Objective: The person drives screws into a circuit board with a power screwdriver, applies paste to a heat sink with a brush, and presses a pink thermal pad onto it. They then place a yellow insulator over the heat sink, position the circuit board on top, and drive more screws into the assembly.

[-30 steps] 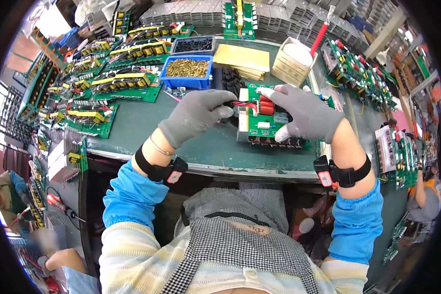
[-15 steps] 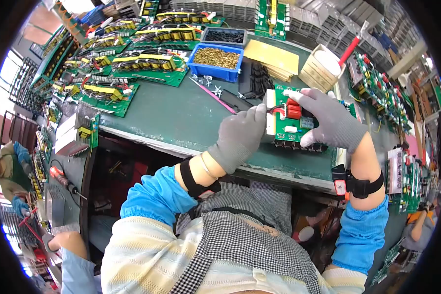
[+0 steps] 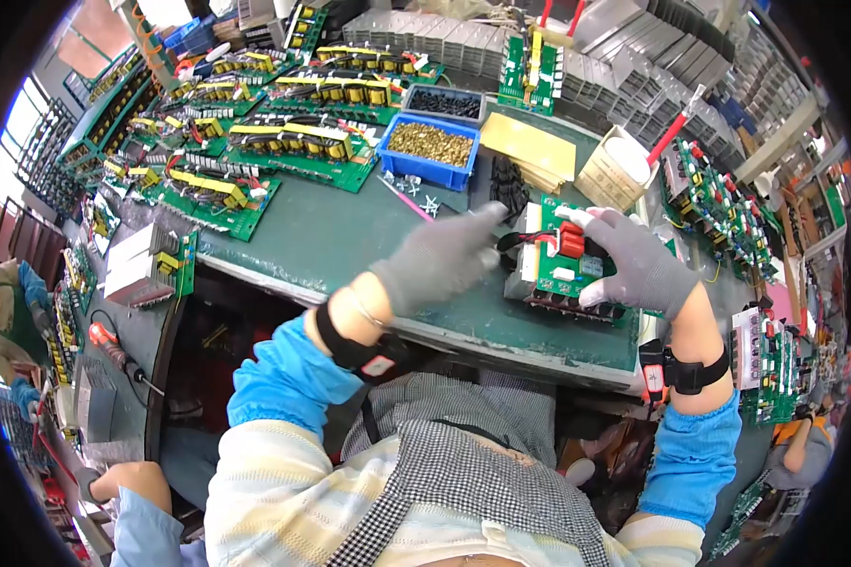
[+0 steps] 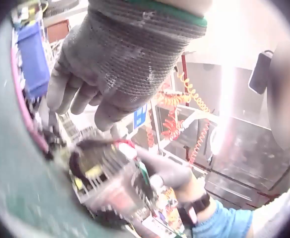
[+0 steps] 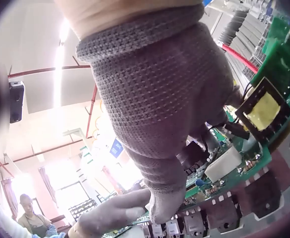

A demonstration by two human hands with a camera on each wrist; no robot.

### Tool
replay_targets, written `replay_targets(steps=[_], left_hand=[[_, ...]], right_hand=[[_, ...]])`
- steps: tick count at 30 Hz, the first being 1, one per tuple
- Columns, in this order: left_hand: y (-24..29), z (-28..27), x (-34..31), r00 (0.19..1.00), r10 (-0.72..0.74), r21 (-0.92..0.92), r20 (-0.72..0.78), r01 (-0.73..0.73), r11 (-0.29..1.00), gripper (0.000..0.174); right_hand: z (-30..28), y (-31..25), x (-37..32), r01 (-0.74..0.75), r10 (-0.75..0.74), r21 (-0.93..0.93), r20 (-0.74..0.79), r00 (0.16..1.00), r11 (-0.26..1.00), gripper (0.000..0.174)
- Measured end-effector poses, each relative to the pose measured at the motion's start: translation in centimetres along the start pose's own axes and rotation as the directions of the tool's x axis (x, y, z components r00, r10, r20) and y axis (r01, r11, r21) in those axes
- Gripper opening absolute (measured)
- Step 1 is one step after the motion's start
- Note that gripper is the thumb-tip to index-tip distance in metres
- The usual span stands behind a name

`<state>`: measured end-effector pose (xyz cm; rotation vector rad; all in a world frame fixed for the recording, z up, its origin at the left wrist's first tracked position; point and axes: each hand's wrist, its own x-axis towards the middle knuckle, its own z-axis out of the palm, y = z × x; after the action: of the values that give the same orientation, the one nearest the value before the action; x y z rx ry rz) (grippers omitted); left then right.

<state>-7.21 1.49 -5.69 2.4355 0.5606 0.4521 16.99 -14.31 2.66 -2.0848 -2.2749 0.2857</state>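
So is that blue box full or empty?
Nearly full: the blue box holds a heap of small gold-coloured bits that reaches close to its rim.

A long workbench with a dark green top (image 3: 350, 241) fills the middle of the scene, its pale front edge nearest. Daylight glares through windows (image 3: 28, 123) at the far left. A lower grey-green side table (image 3: 128, 350) stands near left. The wrist views look up at a bright whitish ceiling crossed by thin red pipes (image 5: 45, 72), with orange coiled hoses (image 4: 175, 116) hanging beneath it.
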Motion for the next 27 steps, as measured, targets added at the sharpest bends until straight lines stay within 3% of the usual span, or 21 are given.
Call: replay_targets(steps=[2, 4, 6, 9, 12, 13, 14, 16, 18, 19, 20, 22, 23, 26, 27], left_hand=[[-1.8, -3.7, 2.1, 0.997, -0.073, 0.039, 0.006, 0.073, 0.997, 0.054], [-5.0, -5.8, 5.2, 0.973, -0.208, -0.026, -0.101, 0.206, 0.978, 0.052], [-6.9, -7.6, 8.6, 0.969, -0.228, 0.172, -0.096, 0.242, 0.955, 0.044], [-9.1, -6.5, 13.0, 0.961, -0.259, 0.412, 0.097, 0.198, 0.889, 0.052], [-9.5, -5.4, 15.6, 0.944, -0.283, 0.526, 0.170, 0.156, 0.836, 0.049], [-10.4, -5.3, 16.6, 0.936, -0.235, 0.558, 0.263, 0.051, 0.828, 0.048], [-10.1, -5.3, 16.8, 0.919, -0.199, 0.502, 0.341, 0.001, 0.865, 0.042], [-12.6, -4.5, 16.2, 0.976, -0.136, 0.361, 0.170, 0.066, 0.930, 0.027], [-12.2, -5.1, 15.6, 0.952, -0.201, 0.219, 0.230, 0.150, 0.964, 0.019], [-12.7, -4.8, 15.2, 0.973, -0.189, 0.178, 0.131, 0.164, 0.970, 0.020], [-12.9, -4.3, 14.8, 0.983, -0.183, 0.134, 0.027, 0.178, 0.975, 0.021], [-12.4, -3.8, 14.0, 0.994, -0.107, 0.136, -0.012, 0.108, 0.985, 0.022], [-12.1, -3.8, 13.9, 0.997, -0.070, 0.138, -0.038, 0.075, 0.988, 0.023], [-10.1, -5.3, 15.1, 0.935, -0.277, 0.260, 0.223, 0.217, 0.941, 0.026], [-10.4, -5.2, 15.6, 0.930, -0.283, 0.294, 0.234, 0.210, 0.932, 0.026]], right_hand=[[0.1, 0.5, -0.5, 0.003, -0.005, -0.037, -0.060, 0.998, 0.999, 0.098], [-0.4, 0.1, -1.8, 0.012, -0.035, -0.129, -0.180, 0.983, 0.992, 0.097], [-2.0, -0.3, -3.5, -0.035, 0.017, -0.079, -0.219, 0.976, 0.996, 0.091], [-2.1, 1.7, -7.5, -0.084, 0.088, 0.028, -0.324, 0.942, 0.996, 0.081], [-0.5, 4.4, -13.4, -0.257, 0.275, 0.101, -0.249, 0.929, 0.961, 0.062], [-0.3, 4.8, -15.2, -0.321, 0.321, 0.037, -0.232, 0.918, 0.946, 0.055], [0.7, 5.9, -17.6, -0.324, 0.298, -0.057, -0.266, 0.917, 0.944, 0.050], [2.7, 8.0, -21.7, -0.466, 0.421, -0.130, -0.271, 0.866, 0.875, 0.049], [4.3, 8.9, -23.3, -0.594, 0.567, -0.139, -0.191, 0.801, 0.793, 0.051], [5.1, 9.3, -23.7, -0.642, 0.625, -0.143, -0.147, 0.767, 0.753, 0.053], [5.7, 9.4, -23.7, -0.571, 0.539, -0.187, -0.197, 0.819, 0.799, 0.054], [6.9, 9.5, -22.5, -0.412, 0.334, -0.294, -0.280, 0.900, 0.862, 0.057], [8.0, 10.2, -21.8, -0.389, 0.300, -0.374, -0.275, 0.913, 0.842, 0.052], [8.5, 10.9, -19.9, -0.245, 0.178, -0.467, -0.184, 0.967, 0.850, 0.046], [8.3, 10.6, -19.3, -0.221, 0.152, -0.494, -0.178, 0.972, 0.841, 0.037]])
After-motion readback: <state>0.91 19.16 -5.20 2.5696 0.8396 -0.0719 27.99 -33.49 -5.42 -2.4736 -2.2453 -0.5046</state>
